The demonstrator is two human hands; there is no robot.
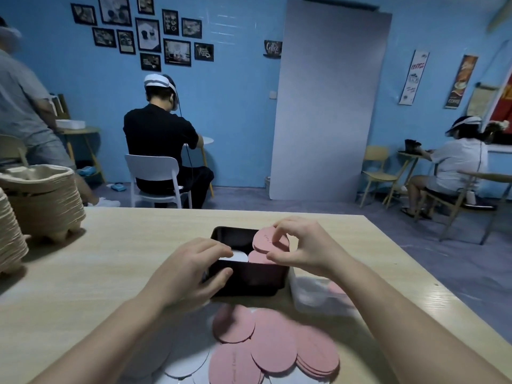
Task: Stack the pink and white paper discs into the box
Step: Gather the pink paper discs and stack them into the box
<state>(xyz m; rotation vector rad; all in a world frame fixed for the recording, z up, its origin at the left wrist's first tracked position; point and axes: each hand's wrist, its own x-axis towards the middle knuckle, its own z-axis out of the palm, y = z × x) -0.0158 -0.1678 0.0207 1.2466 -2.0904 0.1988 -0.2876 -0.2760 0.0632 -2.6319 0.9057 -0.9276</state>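
Our left hand [191, 268] grips the black box [249, 278] wall; our right hand [302, 245] pinches a pink disc [263, 241] above it, faint script unreadable; loose pink discs [274, 345] lie nearby; wall sign [273, 47] reads "Coffee"

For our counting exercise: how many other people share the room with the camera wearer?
3: one standing at the far left, one seated facing the wall, one seated at right. Others may be out of view.
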